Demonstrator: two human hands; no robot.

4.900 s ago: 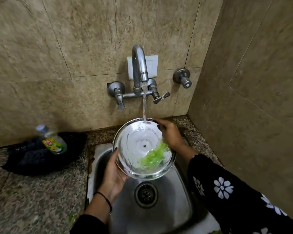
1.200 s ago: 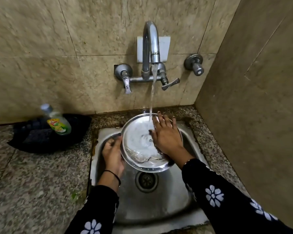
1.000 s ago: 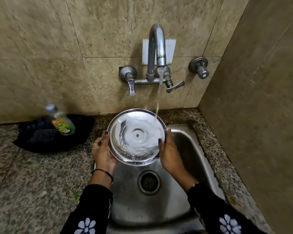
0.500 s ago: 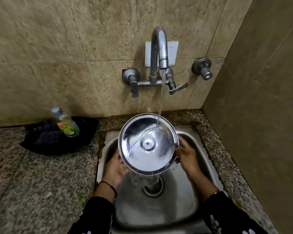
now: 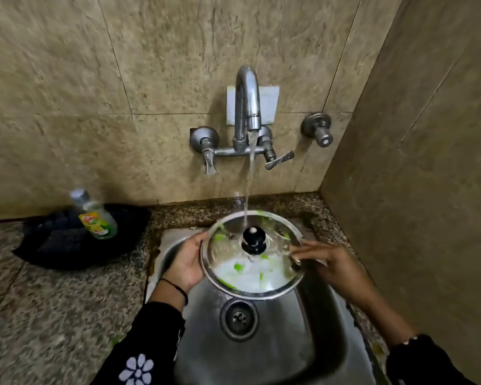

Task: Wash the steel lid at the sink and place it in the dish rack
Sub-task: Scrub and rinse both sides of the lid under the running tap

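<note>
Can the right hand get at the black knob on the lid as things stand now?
Probably yes. The right hand is at the lid's right rim, and the black knob faces up with only the water stream falling on it.

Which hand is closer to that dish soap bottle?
Left. The left hand grips the steel lid's left rim, on the dish soap bottle's side; the right hand is beyond the lid.

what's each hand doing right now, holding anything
Left hand: cupped on the left rim of the steel lid, holding it under the tap stream.
Right hand: fingers at the lid's right rim; blurred, grip cannot be told.
</note>
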